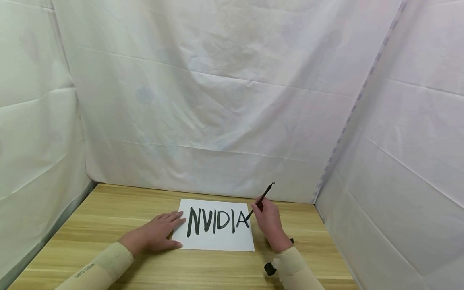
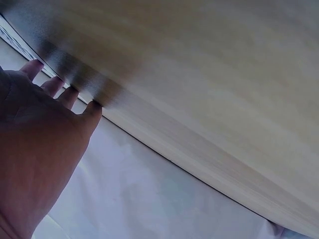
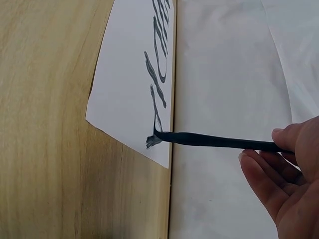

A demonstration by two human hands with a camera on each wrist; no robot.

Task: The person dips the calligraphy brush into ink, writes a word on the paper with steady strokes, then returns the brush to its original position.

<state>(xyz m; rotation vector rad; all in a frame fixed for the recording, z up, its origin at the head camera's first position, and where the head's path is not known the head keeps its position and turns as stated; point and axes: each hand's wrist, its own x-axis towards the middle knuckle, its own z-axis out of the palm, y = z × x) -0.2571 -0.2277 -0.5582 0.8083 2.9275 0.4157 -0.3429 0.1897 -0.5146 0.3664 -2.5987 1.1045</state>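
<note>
A white sheet of paper (image 1: 217,243) lies on the wooden table, bearing the large black letters "NVIDIA" (image 1: 222,220). My left hand (image 1: 159,233) rests at the sheet's left edge with fingers spread, fingertips and thumb on the paper. Between thumb and fingers my right hand (image 1: 270,221) holds a black brush (image 3: 209,140) with a small loop at its top end. The brush slants down to the left, and its dark tip is at the last letter A (image 3: 155,107), near the paper's right edge. In the left wrist view, the left hand's (image 2: 42,134) fingertips point along the tabletop.
The pale wooden table (image 1: 90,225) extends on both sides of the paper. White cloth curtains (image 1: 217,100) hang behind it and along the left and right sides. A small black object (image 1: 270,269) sits beside the right wrist, by the beige sleeve (image 1: 295,264).
</note>
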